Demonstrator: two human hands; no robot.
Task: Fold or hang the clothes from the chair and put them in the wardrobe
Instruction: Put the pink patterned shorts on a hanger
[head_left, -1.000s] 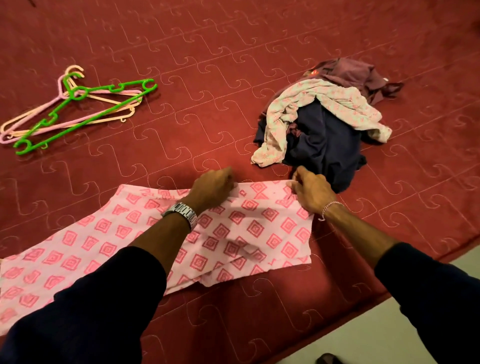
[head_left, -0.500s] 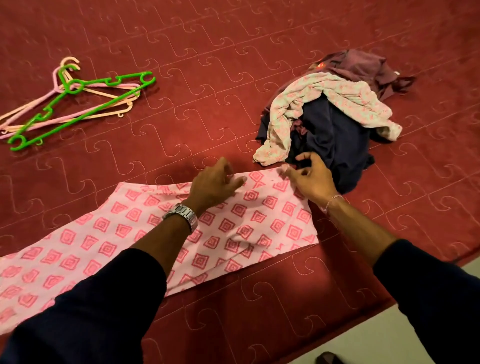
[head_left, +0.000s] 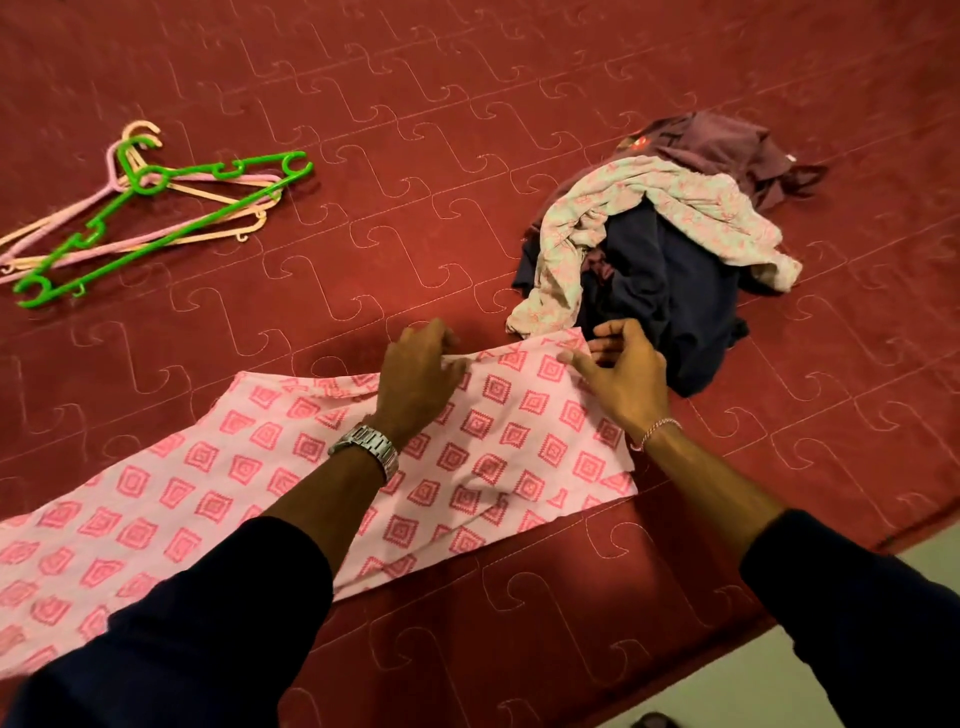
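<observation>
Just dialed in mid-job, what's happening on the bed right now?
A person is laying out a pink patterned garment flat on the red quilted bedspread. The left hand and right hand both work at its far edge, apparently straightening it for folding. A pile of unfolded clothes sits just beyond the right hand, waiting. A few plastic hangers, one green, lie unused at the far left. No wardrobe is in view.

Warm dim light, soft shadows, wide-angle curvature
</observation>
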